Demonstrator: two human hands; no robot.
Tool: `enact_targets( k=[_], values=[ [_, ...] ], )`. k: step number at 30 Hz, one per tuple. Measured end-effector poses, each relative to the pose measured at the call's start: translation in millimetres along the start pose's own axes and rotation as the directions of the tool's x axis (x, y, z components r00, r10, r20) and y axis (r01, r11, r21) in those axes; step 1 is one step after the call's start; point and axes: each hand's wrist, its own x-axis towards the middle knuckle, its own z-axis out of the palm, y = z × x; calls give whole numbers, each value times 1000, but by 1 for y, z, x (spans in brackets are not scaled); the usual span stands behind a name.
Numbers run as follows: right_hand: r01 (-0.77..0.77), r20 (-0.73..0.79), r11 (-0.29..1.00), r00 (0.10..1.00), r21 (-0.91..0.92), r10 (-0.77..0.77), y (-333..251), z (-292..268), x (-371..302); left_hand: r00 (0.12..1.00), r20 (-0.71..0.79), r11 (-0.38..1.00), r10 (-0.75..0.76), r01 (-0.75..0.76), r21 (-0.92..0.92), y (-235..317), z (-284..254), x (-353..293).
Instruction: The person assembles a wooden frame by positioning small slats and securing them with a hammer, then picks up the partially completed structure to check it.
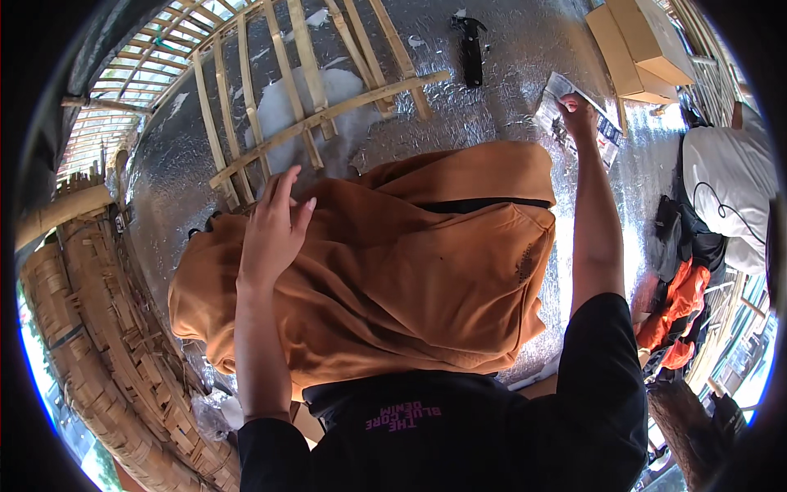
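Note:
My left hand (275,230) hovers over or rests lightly on a brown-orange cloth garment (410,279) spread across my lap; its fingers are apart and hold nothing. At the far right, my right hand (580,116) reaches out over a printed sheet or packet (608,139) lying on the silvery floor covering. The fingers of that hand are curled together in a pinch, and what they hold, if anything, is too small to make out. A frame of bamboo slats (307,119) lies beyond my left hand. Farther off is a black claw hammer (471,53).
Shiny foil sheeting (508,107) covers the floor. A cardboard box (641,49) stands at the far right. On the right sits a person in a white shirt (725,184), near orange cloth (676,303). Woven bamboo (90,328) lines the left side, beside a clear plastic bag (211,416).

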Motion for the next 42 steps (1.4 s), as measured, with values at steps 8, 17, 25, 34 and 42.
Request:
enact_targets(
  k=[8, 17, 25, 34, 42],
  values=[
    [-44, -16, 999, 999, -20, 44, -1, 5, 0, 953, 303, 982, 14, -71, 177, -19, 10, -13],
    [-49, 34, 998, 998, -38, 50, -5, 10, 0, 920, 384, 965, -74, -31, 262, -20, 6, -19],
    [-30, -23, 998, 999, 52, 31, -8, 10, -17, 945, 327, 953, 8, -107, 284, -26, 7, -25],
    [-43, -2, 990, 999, 137, 44, -10, -7, -40, 931, 365, 957, -28, -81, 280, -16, 5, -26],
    [54, -8, 997, 999, 63, -53, -11, -12, -34, 927, 372, 963, -37, -67, 261, -14, 4, -26]
  ],
)
